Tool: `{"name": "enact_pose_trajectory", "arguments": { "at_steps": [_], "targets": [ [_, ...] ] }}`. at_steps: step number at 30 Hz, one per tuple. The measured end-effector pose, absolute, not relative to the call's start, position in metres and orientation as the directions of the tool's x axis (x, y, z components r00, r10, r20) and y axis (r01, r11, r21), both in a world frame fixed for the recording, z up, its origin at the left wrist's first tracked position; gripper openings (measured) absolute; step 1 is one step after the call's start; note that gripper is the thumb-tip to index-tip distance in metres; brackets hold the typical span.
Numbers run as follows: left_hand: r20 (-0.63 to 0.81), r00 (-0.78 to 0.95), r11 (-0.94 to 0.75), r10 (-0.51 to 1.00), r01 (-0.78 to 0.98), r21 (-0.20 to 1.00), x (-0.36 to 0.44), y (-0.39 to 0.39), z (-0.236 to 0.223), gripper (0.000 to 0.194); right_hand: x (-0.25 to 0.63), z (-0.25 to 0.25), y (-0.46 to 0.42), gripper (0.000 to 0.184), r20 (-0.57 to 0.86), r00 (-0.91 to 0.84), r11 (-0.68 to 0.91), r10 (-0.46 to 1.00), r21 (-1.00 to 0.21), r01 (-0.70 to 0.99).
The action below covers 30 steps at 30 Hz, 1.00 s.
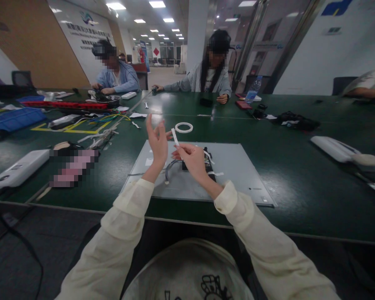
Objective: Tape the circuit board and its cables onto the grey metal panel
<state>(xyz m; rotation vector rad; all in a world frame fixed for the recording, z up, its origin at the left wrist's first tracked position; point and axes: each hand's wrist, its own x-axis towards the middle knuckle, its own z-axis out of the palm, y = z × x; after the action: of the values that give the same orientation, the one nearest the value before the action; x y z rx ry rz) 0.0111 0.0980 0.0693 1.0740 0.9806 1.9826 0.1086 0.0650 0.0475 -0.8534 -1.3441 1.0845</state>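
Observation:
My right hand (191, 160) pinches a short strip of white tape (175, 136) between thumb and forefinger, held up above a grey flat panel (237, 166) on the green table. My left hand (158, 141) is raised beside it, fingers spread and pointing up, its thumb close to the strip's upper end. On the panel lie a black component (208, 154) with taped-down wires (168, 168) and more white tape pieces. A roll of white tape (183, 127) lies on the table just beyond the panel.
Two people sit across the table, a third person's arm shows at far right. Blue tray (14, 118), red bar, cables and tools lie at left. White devices rest at left (17, 168) and right (339, 149). A water bottle (252, 91) stands far back.

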Motion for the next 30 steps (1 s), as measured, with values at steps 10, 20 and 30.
{"name": "enact_pose_trajectory", "arguments": {
  "at_steps": [10,20,30],
  "targets": [
    [0.065,-0.091,-0.095,0.994,-0.380,0.920,-0.009,0.119,0.058,0.047,0.115,0.038,0.074,0.024,0.364,-0.045,0.366,0.930,-0.928,0.073],
    [0.214,-0.133,-0.243,0.968,-0.275,0.930,-0.007,0.101,0.055,0.023,0.114,0.035,0.073,0.025,0.300,-0.118,0.308,0.947,-0.950,0.056],
    [0.270,-0.238,-0.321,0.933,-0.210,0.924,-0.006,0.091,0.057,0.020,0.107,0.039,0.059,0.018,0.228,-0.159,0.233,0.961,-0.972,0.013]
  ]
}}
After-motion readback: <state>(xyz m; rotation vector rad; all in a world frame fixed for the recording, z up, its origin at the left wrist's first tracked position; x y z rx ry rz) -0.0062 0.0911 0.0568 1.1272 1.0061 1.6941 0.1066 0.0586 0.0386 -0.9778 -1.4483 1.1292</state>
